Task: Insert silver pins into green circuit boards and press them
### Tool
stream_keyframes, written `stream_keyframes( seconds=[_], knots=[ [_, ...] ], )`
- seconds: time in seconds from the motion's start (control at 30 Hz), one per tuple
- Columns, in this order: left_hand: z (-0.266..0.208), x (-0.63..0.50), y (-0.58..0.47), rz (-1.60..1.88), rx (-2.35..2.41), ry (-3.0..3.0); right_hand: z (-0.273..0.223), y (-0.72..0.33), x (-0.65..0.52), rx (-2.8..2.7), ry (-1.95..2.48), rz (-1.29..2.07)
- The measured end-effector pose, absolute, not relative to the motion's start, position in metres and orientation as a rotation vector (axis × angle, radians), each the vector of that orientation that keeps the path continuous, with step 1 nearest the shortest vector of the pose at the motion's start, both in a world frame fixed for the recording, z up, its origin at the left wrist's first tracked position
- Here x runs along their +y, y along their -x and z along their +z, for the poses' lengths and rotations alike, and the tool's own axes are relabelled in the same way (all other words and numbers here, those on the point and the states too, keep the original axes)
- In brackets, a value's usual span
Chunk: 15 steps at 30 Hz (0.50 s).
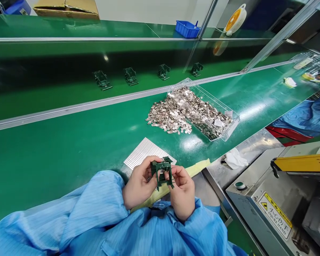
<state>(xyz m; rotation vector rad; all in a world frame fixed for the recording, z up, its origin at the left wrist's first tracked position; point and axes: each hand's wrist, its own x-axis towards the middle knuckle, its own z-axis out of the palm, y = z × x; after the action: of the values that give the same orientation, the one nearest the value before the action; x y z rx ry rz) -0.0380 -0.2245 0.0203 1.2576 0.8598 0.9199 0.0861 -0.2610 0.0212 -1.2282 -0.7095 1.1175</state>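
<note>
Head view: both hands (140, 184) (183, 192) hold a boxy, open-sided green frame (164, 165).

A blue rectangular plastic bin (187, 30) stands on a flat green shelf (128, 30), well apart from a brown cardboard box (66, 10).

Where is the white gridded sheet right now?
In the head view, the white gridded sheet lies on the green bench just left of centre, partly hidden by the left hand.
</note>
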Motion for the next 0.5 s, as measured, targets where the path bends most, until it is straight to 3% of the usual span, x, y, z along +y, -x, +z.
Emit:
stream_keyframes(
  seconds=[0.5],
  knots=[
    [0.028,-0.2303,0.0383,0.913,0.936,-1.278,0.0246,-0.0754,-0.2692,-0.518,1.314,1.149]
  ],
)
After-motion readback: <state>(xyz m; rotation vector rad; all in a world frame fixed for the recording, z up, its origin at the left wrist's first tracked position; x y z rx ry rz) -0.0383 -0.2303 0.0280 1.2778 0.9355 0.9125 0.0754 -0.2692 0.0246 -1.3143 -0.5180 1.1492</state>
